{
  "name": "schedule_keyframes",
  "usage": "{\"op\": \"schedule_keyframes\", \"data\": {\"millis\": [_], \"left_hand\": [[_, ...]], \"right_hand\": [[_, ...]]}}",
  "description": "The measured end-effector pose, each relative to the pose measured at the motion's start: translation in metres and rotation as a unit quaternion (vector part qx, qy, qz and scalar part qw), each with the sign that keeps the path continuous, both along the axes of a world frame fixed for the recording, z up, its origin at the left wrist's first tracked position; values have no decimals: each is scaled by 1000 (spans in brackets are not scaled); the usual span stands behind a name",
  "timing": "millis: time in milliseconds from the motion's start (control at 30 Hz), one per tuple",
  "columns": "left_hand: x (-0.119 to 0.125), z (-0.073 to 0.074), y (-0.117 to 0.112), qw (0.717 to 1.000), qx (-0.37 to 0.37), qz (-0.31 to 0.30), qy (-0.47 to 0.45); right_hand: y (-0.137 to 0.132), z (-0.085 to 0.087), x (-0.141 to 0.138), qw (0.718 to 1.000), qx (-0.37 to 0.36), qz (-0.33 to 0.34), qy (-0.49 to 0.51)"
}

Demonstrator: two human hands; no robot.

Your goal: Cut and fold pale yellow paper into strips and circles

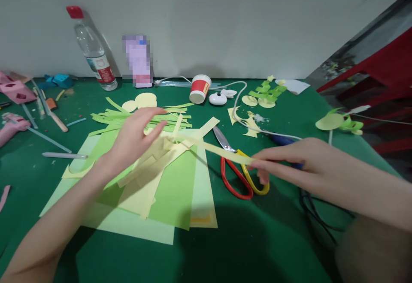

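My right hand (289, 163) pinches one end of a long pale yellow paper strip (212, 148) and holds it above the green table (244, 240). The strip runs left to my left hand (137, 139), whose fingers are closed on its other end over a heap of yellow strips (144, 180). Under the heap lie stacked light green and yellow paper sheets (174, 197). Red and yellow handled scissors (236, 169) lie just below the strip, beside my right hand.
Cut green strips (106, 118) and yellow paper discs (144, 100) lie behind the sheets. A water bottle (93, 51), a red and white paper cup (199, 89), a white cable (238, 98) and green paper plants (265, 92) stand near the wall. Pink craft pieces and sticks lie at the left.
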State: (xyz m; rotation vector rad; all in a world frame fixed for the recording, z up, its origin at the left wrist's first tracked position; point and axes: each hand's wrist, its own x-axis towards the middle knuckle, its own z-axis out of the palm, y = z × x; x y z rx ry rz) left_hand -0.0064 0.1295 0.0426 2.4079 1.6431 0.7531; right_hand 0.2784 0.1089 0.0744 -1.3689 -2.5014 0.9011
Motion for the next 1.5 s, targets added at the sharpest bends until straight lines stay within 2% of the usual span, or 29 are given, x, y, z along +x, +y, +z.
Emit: {"op": "schedule_keyframes", "data": {"millis": [67, 133, 200, 300, 400, 500, 567, 633, 733, 833, 967, 1033, 1100, 1200, 1333, 1500], "left_hand": [[15, 0, -14, 992, 5, -124, -32], [28, -2, -27, 969, -6, -244, -37], [35, -5, -34, 958, -15, -285, -40], [38, -5, -38, 962, -29, -260, -76], [36, 3, -39, 954, -121, -211, -177], [36, 11, -41, 907, -254, -156, -297], [37, 12, -41, 869, -320, -124, -358], [38, 11, -41, 840, -358, -99, -395], [40, 7, -41, 825, -379, -86, -411], [41, 5, -40, 822, -391, -87, -405], [40, 4, -40, 823, -395, -91, -399], [39, 4, -39, 832, -389, -93, -384], [39, 4, -40, 853, -371, -90, -355], [39, 4, -41, 883, -340, -86, -311], [43, 3, -43, 892, -336, -93, -290], [42, 5, -39, 902, -340, -96, -250]], "right_hand": [[3, -2, -13, 993, -109, 38, 1], [6, -4, -22, 979, -192, 59, 21], [9, -7, -26, 967, -239, 74, 47], [12, -9, -23, 955, -265, 84, 105], [17, -10, -15, 932, -281, 42, 224], [23, -12, -12, 866, -285, -61, 406], [24, -16, -18, 835, -268, -113, 467], [21, -21, -29, 843, -267, -106, 454], [9, -28, -49, 865, -278, -78, 410], [-2, -31, -62, 869, -259, -102, 409], [-4, -30, -62, 879, -255, -98, 391], [-3, -30, -60, 887, -255, -106, 371], [-2, -32, -59, 889, -247, -124, 364], [-3, -35, -61, 875, -262, -143, 382], [-5, -40, -68, 852, -285, -151, 413], [-3, -44, -67, 859, -295, -151, 391]]}}
